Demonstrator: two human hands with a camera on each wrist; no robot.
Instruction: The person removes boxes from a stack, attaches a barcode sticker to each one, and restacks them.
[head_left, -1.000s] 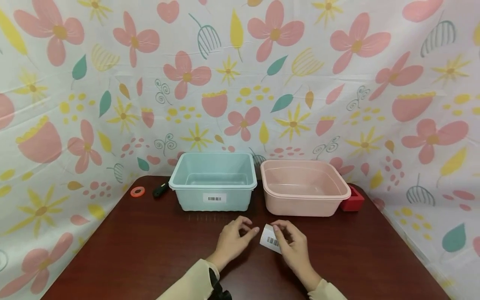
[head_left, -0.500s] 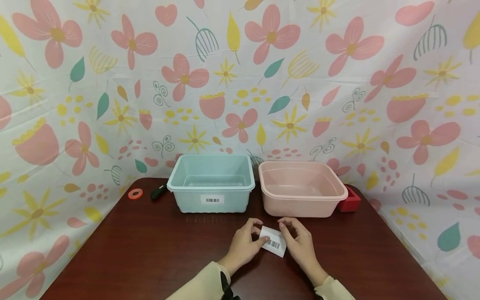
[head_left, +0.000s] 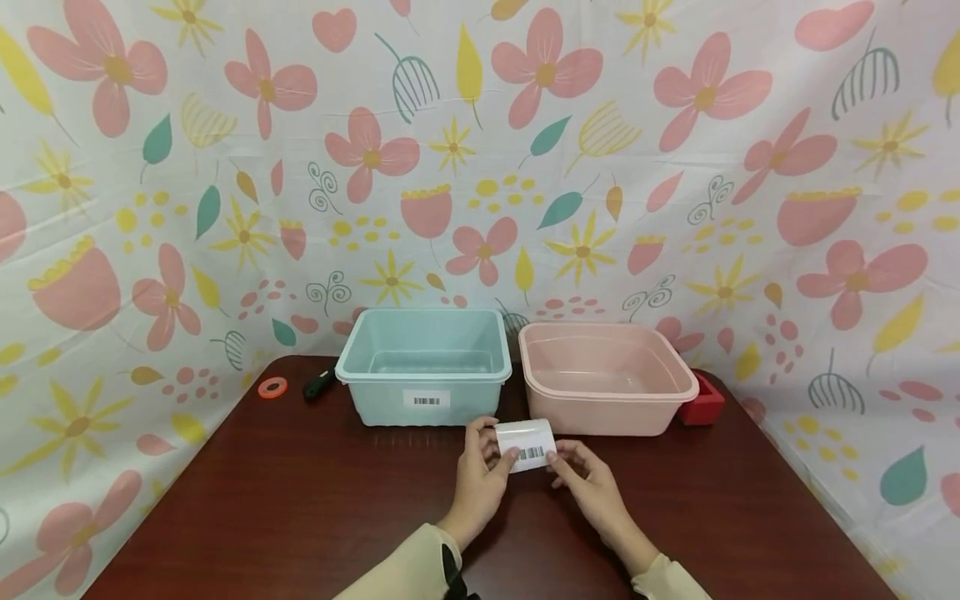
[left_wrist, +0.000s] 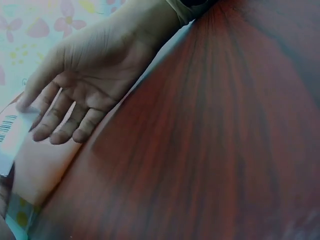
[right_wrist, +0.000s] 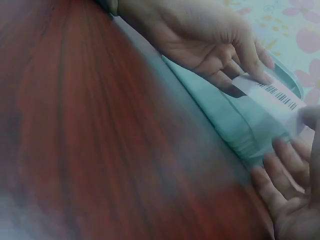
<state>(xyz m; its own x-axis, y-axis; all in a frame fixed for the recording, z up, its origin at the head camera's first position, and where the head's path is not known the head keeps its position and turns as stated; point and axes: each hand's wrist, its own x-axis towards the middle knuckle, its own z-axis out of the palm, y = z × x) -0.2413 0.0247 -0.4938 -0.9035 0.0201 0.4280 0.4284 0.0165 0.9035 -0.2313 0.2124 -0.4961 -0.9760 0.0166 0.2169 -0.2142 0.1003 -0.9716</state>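
Note:
A white barcode label (head_left: 525, 435) is held up between both hands over the table, its top part curling back with a glossy sheen. My left hand (head_left: 474, 483) pinches its left side, thumb on the printed face and fingers behind. My right hand (head_left: 596, 492) pinches the label's right edge with the thumb in front. In the left wrist view, the right hand (left_wrist: 95, 70) reaches in from the top, thumb at the label (left_wrist: 9, 135). The right wrist view shows the left hand (right_wrist: 200, 40) across the label (right_wrist: 275, 100); the near right hand (right_wrist: 295, 200) is blurred.
Behind the hands stand a light blue bin (head_left: 375, 404) with a barcode label on its front and a pink bin (head_left: 592, 414). A red box (head_left: 701, 408) is at the right; an orange ring (head_left: 272, 387) and a dark green-handled object (head_left: 319, 384) lie left on the brown table (head_left: 300, 500).
The label has gone from the right hand's grip to being held by both hands. It has risen and turned level, with its barcode towards me.

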